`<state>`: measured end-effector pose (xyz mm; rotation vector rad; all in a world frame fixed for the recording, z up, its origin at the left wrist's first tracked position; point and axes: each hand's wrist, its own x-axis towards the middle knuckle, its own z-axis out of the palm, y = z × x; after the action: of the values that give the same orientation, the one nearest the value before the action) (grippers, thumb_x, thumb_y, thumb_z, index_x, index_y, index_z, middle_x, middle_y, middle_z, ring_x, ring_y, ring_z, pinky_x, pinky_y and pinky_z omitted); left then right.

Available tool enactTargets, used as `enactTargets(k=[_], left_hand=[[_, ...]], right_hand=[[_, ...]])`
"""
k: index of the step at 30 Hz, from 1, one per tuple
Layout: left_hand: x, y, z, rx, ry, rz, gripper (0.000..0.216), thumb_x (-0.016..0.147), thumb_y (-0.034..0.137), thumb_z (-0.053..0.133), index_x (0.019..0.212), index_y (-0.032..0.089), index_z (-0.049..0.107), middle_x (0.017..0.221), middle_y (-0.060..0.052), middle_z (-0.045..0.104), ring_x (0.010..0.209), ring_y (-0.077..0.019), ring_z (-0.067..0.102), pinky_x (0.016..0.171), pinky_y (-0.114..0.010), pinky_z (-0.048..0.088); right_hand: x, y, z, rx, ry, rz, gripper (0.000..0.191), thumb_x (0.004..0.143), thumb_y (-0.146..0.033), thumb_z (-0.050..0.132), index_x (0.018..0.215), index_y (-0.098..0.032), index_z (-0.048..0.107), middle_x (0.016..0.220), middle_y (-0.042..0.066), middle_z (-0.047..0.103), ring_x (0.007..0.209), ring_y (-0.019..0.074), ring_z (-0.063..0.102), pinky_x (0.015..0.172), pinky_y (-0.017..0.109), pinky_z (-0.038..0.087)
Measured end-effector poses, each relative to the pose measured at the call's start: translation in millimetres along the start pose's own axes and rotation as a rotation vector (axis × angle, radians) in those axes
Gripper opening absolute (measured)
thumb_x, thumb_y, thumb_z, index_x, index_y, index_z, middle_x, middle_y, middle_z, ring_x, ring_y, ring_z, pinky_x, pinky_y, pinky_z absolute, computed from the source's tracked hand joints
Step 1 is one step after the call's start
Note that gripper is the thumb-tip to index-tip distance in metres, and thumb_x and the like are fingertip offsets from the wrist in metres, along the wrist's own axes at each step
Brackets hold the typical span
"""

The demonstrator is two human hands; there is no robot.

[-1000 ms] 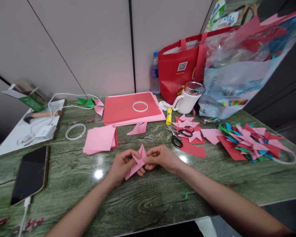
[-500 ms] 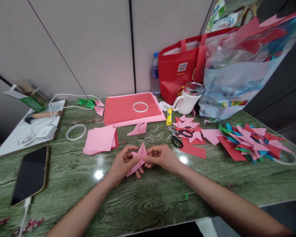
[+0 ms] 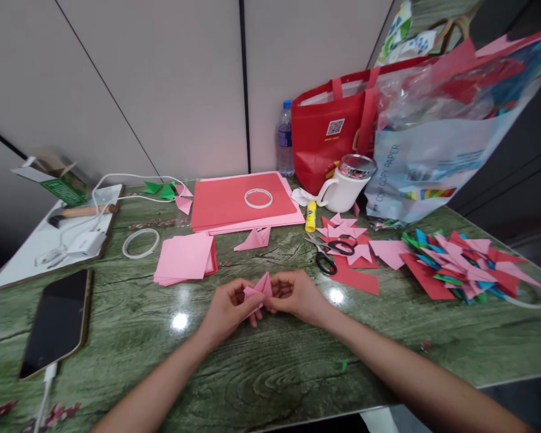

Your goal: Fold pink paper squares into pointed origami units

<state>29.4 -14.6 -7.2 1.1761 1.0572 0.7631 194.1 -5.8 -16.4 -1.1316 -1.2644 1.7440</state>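
Observation:
A pink folded paper piece (image 3: 262,288) with a raised point is held between both hands, just above the green table (image 3: 270,385). My left hand (image 3: 229,307) pinches its left side, thumb on the near face. From the other side, my right hand (image 3: 295,294) grips it with thumb and bent fingers; those fingers partly cover the lower folds. Beyond the hands lies another folded pink piece (image 3: 255,239). A stack of pink and red paper squares (image 3: 183,257) rests to the left of it. Black-handled scissors (image 3: 328,249) lie open to the right, over pink and red pieces.
Red and pink sheets (image 3: 225,201) bear a tape roll (image 3: 258,198) at the back. A glue stick (image 3: 311,216), a white mug (image 3: 342,187) and bags (image 3: 329,144) stand right of them. Folded pieces (image 3: 466,264) heap at far right. A phone (image 3: 58,322) lies left.
The pink piece's flaps have come closer together, so it looks narrower and more folded up. Both hands still hold it. The whole view has shifted slightly.

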Motion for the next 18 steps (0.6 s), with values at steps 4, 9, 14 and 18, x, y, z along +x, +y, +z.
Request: enactTargets(k=[4, 9, 14, 18], left_hand=[[-0.7, -2.0, -1.2, 0.014, 0.002, -0.012, 0.028, 0.071, 0.037, 0.067, 0.066, 0.012, 0.055, 0.052, -0.002, 0.064, 0.039, -0.0092, 0.055, 0.041, -0.019, 0.042], [-2.4, -5.3, -3.5, -0.064, -0.022, -0.029, 0.028, 0.072, 0.037, 0.066, 0.069, 0.013, 0.053, 0.055, -0.004, 0.067, 0.045, -0.0129, 0.061, 0.047, -0.021, 0.047], [-1.2, -5.0, -2.5, -0.015, -0.034, -0.019, 0.031, 0.076, 0.043, 0.059, 0.069, 0.014, 0.054, 0.057, -0.004, 0.067, 0.049, -0.0159, 0.062, 0.05, -0.026, 0.049], [-0.7, -2.8, -1.5, 0.163, 0.069, 0.104, 0.032, 0.076, 0.042, 0.058, 0.064, 0.013, 0.058, 0.056, -0.001, 0.06, 0.052, -0.0122, 0.055, 0.05, -0.022, 0.042]], right_hand=[[-1.2, -0.1, 2.0, -0.026, -0.01, -0.015, 0.017, 0.056, -0.015, 0.068, 0.071, -0.011, 0.061, 0.056, -0.003, 0.06, 0.048, 0.0075, 0.051, 0.051, 0.021, 0.042], [-1.5, -2.3, 1.0, -0.04, -0.028, -0.017, 0.014, 0.056, -0.014, 0.066, 0.069, -0.013, 0.059, 0.058, -0.004, 0.06, 0.05, 0.007, 0.051, 0.052, 0.02, 0.041], [0.3, -3.2, -2.2, -0.063, -0.089, 0.003, 0.012, 0.059, -0.013, 0.064, 0.068, -0.013, 0.057, 0.057, -0.005, 0.058, 0.049, 0.0065, 0.052, 0.053, 0.02, 0.043], [0.5, 0.9, 0.4, -0.044, -0.099, 0.018, 0.019, 0.06, -0.018, 0.067, 0.075, -0.013, 0.056, 0.061, -0.003, 0.061, 0.051, 0.009, 0.056, 0.054, 0.022, 0.046]])
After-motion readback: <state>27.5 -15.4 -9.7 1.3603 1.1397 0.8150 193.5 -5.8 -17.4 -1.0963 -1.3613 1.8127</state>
